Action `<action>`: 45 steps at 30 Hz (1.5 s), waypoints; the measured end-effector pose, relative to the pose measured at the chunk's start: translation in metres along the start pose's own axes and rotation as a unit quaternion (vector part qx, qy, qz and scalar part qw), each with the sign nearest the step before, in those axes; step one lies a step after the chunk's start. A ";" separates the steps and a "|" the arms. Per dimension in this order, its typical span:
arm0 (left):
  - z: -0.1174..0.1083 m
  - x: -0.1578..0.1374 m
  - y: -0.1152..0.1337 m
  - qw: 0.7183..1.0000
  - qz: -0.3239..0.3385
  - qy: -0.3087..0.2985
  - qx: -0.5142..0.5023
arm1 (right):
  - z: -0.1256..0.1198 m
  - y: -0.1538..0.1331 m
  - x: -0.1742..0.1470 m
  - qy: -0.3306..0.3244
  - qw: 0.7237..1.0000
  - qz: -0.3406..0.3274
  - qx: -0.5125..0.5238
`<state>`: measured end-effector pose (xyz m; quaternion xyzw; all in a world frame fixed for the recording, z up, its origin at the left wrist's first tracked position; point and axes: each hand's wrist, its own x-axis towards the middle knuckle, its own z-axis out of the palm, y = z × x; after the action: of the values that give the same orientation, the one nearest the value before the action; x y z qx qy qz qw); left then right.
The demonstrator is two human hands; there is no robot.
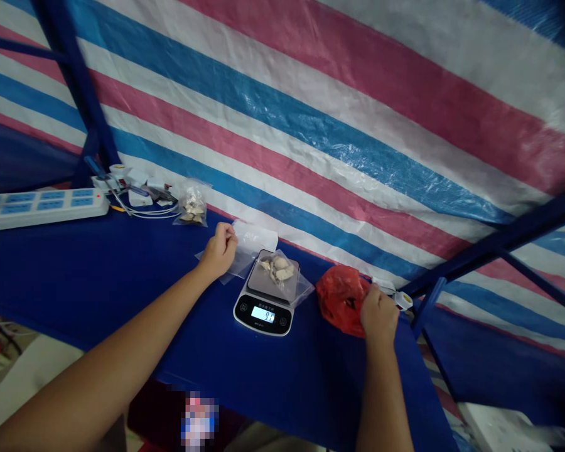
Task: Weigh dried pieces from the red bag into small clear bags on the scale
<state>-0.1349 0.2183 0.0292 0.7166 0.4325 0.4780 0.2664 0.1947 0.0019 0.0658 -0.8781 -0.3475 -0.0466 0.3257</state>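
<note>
A digital scale (263, 314) stands on the blue table, its display lit with digits too blurred to read surely. On its plate lies a clear plastic bag (303, 290) with several pale, lumpy pieces (280, 269). To the left, my left hand (220, 252) is closed beside flat clear plastic bags (238, 266) and a white paper (258, 237); what its fingers hold, if anything, is hidden. My right hand (379, 312) grips the edge of a red plastic bag (339, 295) right of the scale. The bag's mouth gapes, with something dark inside that I cannot make out.
A filled clear bag (193, 204) stands at the back edge, beside cables and small items (144, 191). At the far left lies a white power strip (47, 207). A white plug-like item (403, 301) sits behind my right hand. Striped sheeting (282, 144) and blue frame bars (508, 235) enclose the table.
</note>
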 end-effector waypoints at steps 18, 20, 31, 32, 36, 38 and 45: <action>0.001 -0.002 0.004 1.000 0.014 -0.026 -0.003 | 0.015 0.022 0.009 -0.160 0.972 -0.172 -0.016; 0.001 -0.003 0.005 1.000 0.017 -0.025 -0.004 | 0.018 0.026 0.007 -0.159 0.974 -0.158 -0.041; 0.003 -0.001 0.000 0.999 0.032 -0.029 0.003 | 0.014 0.019 0.011 -0.079 0.991 -0.105 0.025; 0.003 -0.001 -0.001 0.999 0.032 -0.029 0.002 | 0.010 0.020 0.012 -0.053 0.994 -0.085 0.037; 0.004 0.000 -0.003 0.999 0.028 -0.024 0.000 | -0.002 0.016 0.012 0.124 0.987 0.010 0.100; 0.005 0.000 -0.004 0.999 0.025 -0.022 0.000 | -0.005 0.008 0.009 0.231 0.956 0.034 0.179; 0.008 0.000 -0.009 1.000 0.026 -0.018 -0.002 | 0.008 -0.027 -0.017 -0.133 0.919 -0.071 0.363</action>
<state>-0.1310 0.2231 0.0190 0.7353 0.4081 0.4727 0.2633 0.1638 0.0114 0.0688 -0.6705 -0.4421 0.1771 0.5689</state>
